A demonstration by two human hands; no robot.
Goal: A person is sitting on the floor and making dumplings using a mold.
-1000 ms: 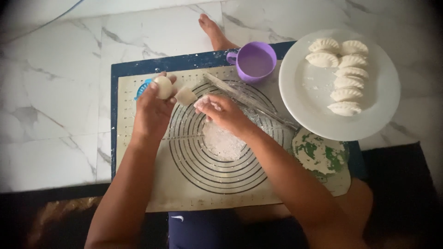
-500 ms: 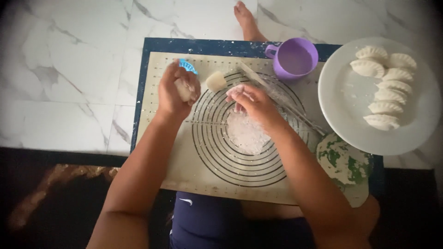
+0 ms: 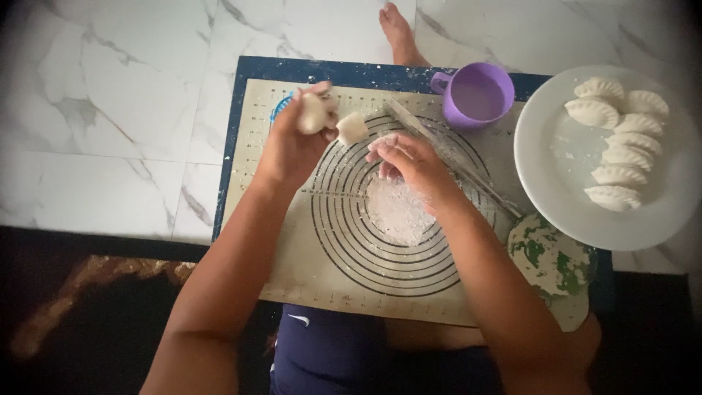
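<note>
A person is sitting on the floor with a beige pastry mat [image 3: 292,263] printed with dark concentric rings lying just in front of their lap, its near edge overlapping a dark rug and its far part resting on white marble floor tiles [image 3: 110,95]. On the mat's near right corner a bowl of green-and-white filling [image 3: 550,256] is sitting. At the middle of the rings a floury patch [image 3: 395,212] is showing, and the right hand [image 3: 409,164] is hovering over it with floured fingers loosely curled, holding nothing that can be made out. Toward the mat's far left, the left hand [image 3: 292,143] is gripping a small dough ball [image 3: 312,113] between its fingertips, with a second dough piece [image 3: 352,129] lying just beside it. A thin rolling pin [image 3: 453,157] is lying diagonally across the mat's right side. Beyond it a purple mug [image 3: 477,93] is standing at the mat's far right, and a white plate [image 3: 556,161] of folded dumplings [image 3: 618,139] is sitting right of the mat.
</note>
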